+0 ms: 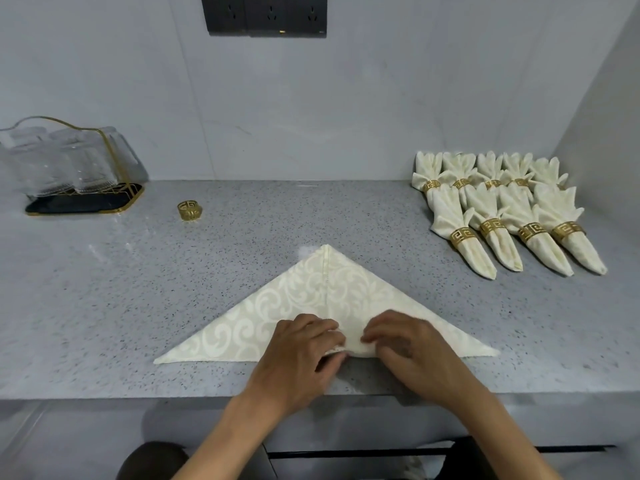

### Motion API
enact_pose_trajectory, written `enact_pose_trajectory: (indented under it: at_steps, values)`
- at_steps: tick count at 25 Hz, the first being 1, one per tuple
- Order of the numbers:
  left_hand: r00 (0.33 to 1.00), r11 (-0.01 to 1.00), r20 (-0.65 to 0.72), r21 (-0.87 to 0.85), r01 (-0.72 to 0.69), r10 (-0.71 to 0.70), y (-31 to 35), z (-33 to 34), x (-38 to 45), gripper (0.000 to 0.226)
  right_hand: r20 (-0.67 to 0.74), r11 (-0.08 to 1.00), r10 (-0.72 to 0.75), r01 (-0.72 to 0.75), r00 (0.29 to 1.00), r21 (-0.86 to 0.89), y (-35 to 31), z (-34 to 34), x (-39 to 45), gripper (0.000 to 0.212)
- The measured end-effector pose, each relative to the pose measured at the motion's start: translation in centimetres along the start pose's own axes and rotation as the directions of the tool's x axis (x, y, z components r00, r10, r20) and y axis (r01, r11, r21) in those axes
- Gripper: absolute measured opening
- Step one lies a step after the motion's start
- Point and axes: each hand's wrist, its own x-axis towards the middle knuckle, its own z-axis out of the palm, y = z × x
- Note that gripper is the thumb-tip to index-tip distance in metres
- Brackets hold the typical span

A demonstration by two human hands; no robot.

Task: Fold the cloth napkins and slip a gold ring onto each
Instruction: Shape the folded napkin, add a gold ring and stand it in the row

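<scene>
A cream patterned napkin (311, 299) lies folded into a wide triangle on the grey speckled counter (138, 289), its point away from me. My left hand (301, 355) and my right hand (405, 348) are side by side at the middle of its near edge, fingers curled and pinching the cloth there. One loose gold ring (189, 210) stands on the counter at the back left, apart from the napkin.
Several folded napkins with gold rings (502, 216) lie in two rows at the back right. A clear glass rack on a dark gold-rimmed tray (79, 202) stands at the back left. The counter's front edge (138, 393) runs just below my hands. Wall sockets (266, 15) sit above.
</scene>
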Motion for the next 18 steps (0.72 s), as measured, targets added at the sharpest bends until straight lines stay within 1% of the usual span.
enact_pose_trajectory:
  at_steps: [1,2,3,4,5,7,9,13,18]
  values:
    - [1.0,1.0,-0.003,-0.007,-0.004,0.004,0.0,0.0,0.0,0.026,-0.054,0.999,0.04,-0.039,0.998,0.003,-0.2,-0.1,1.2,0.03]
    - [1.0,1.0,-0.002,-0.016,-0.01,0.01,0.0,0.1,0.1,0.026,-0.102,0.995,0.076,-0.082,0.992,-0.062,-0.1,0.1,2.8,0.037]
    - [1.0,0.999,-0.002,-0.027,-0.017,0.017,-0.1,0.1,0.1,0.025,-0.112,0.974,0.107,-0.126,0.988,-0.186,0.1,0.5,4.7,0.048]
    - [1.0,0.999,-0.003,-0.034,-0.025,0.025,-0.1,0.2,0.1,0.025,-0.075,0.936,0.138,-0.155,0.988,-0.316,0.4,1.2,6.7,0.057]
    - [1.0,0.999,0.0,-0.039,-0.032,0.032,-0.1,0.2,0.0,0.026,-0.008,0.894,0.187,-0.173,0.982,-0.412,0.8,2.0,8.6,0.063]
    - [0.999,0.998,0.013,-0.049,-0.038,0.039,0.0,0.3,-0.1,0.027,0.103,0.843,0.251,-0.165,0.962,-0.513,2.1,3.6,10.9,0.061]
    - [0.999,0.998,0.032,-0.06,-0.032,0.034,0.5,0.4,0.0,0.03,0.18,0.836,0.255,-0.123,0.95,-0.535,3.1,3.6,11.4,0.057]
    - [1.0,0.997,0.005,-0.083,0.002,-0.002,2.7,1.5,1.2,0.03,0.236,0.854,0.174,-0.027,0.956,-0.52,4.4,2.0,11.5,0.054]
    - [0.999,0.998,-0.024,-0.058,0.034,-0.035,4.9,2.5,2.3,0.027,0.298,0.912,0.077,0.053,0.952,-0.408,5.9,1.8,12.0,0.05]
